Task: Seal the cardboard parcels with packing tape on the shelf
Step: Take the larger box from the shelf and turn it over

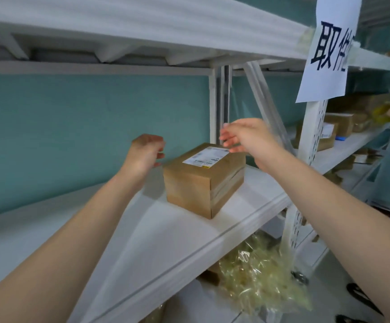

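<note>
A cardboard parcel (204,180) bearing a white label (206,157) is sitting on the white shelf (156,231), near its front edge. The left hand (145,153) is hovering just beside the parcel's left side, fingers curled, holding nothing. The right hand (245,136) is spreading open above the far corner, empty. Crumpled clear wrap (259,273) is lying on the level below.

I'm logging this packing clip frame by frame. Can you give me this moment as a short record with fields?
parcel: cardboard box with a white label on top, standing on the white shelf
left hand: empty, fingers curled, beside the box's left side, not touching
right hand: open, empty, above the box's far right corner
tape on box: clear bands around the sides
below shelf: crumpled clear plastic
</note>
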Action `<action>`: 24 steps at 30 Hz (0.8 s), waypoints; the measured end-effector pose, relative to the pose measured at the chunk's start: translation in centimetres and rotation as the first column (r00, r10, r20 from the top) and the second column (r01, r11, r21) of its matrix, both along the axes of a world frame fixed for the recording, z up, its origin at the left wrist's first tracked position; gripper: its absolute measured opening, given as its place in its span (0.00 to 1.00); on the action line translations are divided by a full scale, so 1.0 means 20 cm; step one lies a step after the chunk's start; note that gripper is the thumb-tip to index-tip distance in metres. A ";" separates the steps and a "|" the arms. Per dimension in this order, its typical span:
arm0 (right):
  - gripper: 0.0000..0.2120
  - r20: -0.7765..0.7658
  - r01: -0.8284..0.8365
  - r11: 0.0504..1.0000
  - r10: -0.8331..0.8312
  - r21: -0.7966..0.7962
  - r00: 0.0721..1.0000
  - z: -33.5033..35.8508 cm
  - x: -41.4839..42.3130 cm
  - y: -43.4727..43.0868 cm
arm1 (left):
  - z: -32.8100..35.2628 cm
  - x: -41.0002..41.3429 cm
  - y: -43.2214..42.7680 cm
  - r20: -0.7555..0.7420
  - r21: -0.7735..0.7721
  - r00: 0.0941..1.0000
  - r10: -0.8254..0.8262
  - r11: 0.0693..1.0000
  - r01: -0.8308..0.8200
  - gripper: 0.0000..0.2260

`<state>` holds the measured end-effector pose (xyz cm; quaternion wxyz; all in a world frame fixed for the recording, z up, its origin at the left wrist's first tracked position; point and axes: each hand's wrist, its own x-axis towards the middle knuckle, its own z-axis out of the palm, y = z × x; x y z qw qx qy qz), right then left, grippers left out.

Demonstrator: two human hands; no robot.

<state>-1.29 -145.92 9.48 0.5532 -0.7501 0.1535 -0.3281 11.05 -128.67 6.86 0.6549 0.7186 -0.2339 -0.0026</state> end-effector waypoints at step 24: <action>0.12 -0.074 -0.525 0.681 0.643 0.511 0.762 -0.13 0.46 -0.39 | -0.20 -0.16 -0.02 -0.304 -0.183 0.943 0.140 0.962 -0.201 0.24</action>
